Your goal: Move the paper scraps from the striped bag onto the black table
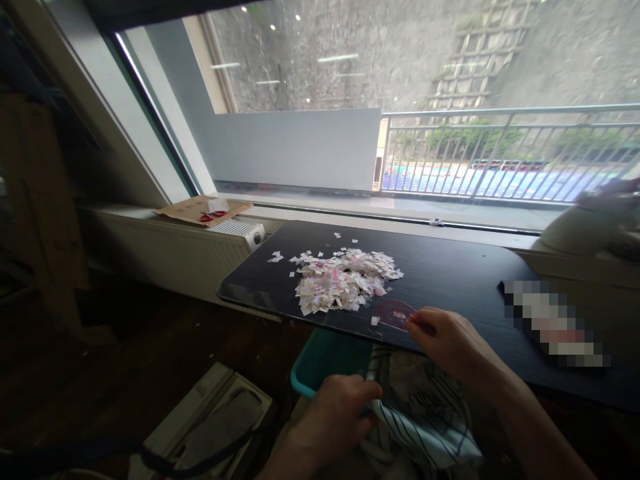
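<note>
In my right hand (447,340), thumb and fingers pinch a thin see-through plastic piece with red print (393,313), just over the front edge of the dark tabletop (440,260). Left of that piece lies a large loose pile of small white and pinkish paper scraps (343,280). Lower down, my left hand (337,407) is closed on the rim of a teal bin (320,353) below the table edge. Striped cloth or bag material (425,407) lies over the bin's right part; the left fingertips are partly hidden.
Red-handled scissors (213,216) rest on brown paper (187,208) on the radiator (175,247) at left. A blurred-out item (555,323) lies at the table's right. The window sill (320,210) runs behind. A pale box-like object (215,420) stands on the floor.
</note>
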The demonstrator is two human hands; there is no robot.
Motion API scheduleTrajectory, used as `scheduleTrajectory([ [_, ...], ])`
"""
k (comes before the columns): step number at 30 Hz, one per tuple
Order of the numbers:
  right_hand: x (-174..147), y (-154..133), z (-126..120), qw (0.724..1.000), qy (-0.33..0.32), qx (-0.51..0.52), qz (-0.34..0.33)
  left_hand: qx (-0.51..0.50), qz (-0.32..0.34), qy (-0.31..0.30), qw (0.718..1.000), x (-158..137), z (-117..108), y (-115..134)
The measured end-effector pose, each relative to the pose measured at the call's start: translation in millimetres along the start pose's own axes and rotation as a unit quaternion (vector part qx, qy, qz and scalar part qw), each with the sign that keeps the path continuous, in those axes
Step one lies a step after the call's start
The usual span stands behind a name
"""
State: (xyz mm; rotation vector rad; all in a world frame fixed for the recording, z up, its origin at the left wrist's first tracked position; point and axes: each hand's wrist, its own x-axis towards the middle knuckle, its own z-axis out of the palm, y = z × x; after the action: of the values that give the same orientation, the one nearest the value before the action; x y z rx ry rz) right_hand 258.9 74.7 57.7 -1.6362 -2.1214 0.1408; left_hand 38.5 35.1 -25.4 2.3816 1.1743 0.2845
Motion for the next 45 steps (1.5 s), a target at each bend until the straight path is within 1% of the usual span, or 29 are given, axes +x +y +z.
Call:
scheduleTrajectory([
  [6,-41,20,-21,0.998,-0.052,-0.009,0.046,-0.026,-0.005,0.038,0.999,-1,-8,-5],
  [8,-48,23,-25,0.997,-0.056,-0.005,0.055,-0.023,-0.005,0.039,0.999,0,-9,-5],
  [10,-46,22,-25,0.997,-0.034,-0.007,0.064,-0.018,-0.003,0.033,0.999,1,-9,-3],
  [13,-34,18,-19,0.998,0.001,-0.028,0.065,-0.009,-0.006,0.023,1.000,2,-9,0],
  [15,-30,17,-15,0.998,-0.008,-0.027,0.056,-0.007,-0.007,0.021,1.000,1,-9,0],
  [17,-33,16,-14,0.998,-0.026,-0.014,0.048,-0.006,-0.008,0.021,1.000,0,-10,0],
  [20,-44,14,-19,0.998,-0.041,-0.004,0.047,-0.003,-0.007,0.018,1.000,0,-11,-2],
  [22,-47,12,-22,0.998,-0.034,0.000,0.053,-0.001,-0.006,0.016,1.000,1,-11,-1],
  [25,-36,9,-20,0.997,0.002,0.019,0.071,0.003,-0.007,0.007,1.000,2,-9,4],
  [29,-3,6,2,0.996,0.040,0.045,0.062,0.004,0.011,-0.020,1.000,0,-8,15],
  [32,17,5,21,0.996,0.041,0.042,0.060,0.024,0.021,-0.053,0.998,-1,-11,20],
  [34,22,5,29,0.997,0.029,0.038,0.058,0.032,0.015,-0.062,0.997,-1,-13,20],
  [38,19,3,26,0.999,0.007,0.026,0.039,0.034,0.015,-0.055,0.998,-1,-14,19],
  [41,18,-1,20,0.999,0.010,0.018,0.033,0.034,0.019,-0.047,0.998,-1,-13,20],
  [45,22,-7,20,0.999,0.008,0.034,0.020,0.032,0.016,-0.047,0.998,-2,-13,20],
])
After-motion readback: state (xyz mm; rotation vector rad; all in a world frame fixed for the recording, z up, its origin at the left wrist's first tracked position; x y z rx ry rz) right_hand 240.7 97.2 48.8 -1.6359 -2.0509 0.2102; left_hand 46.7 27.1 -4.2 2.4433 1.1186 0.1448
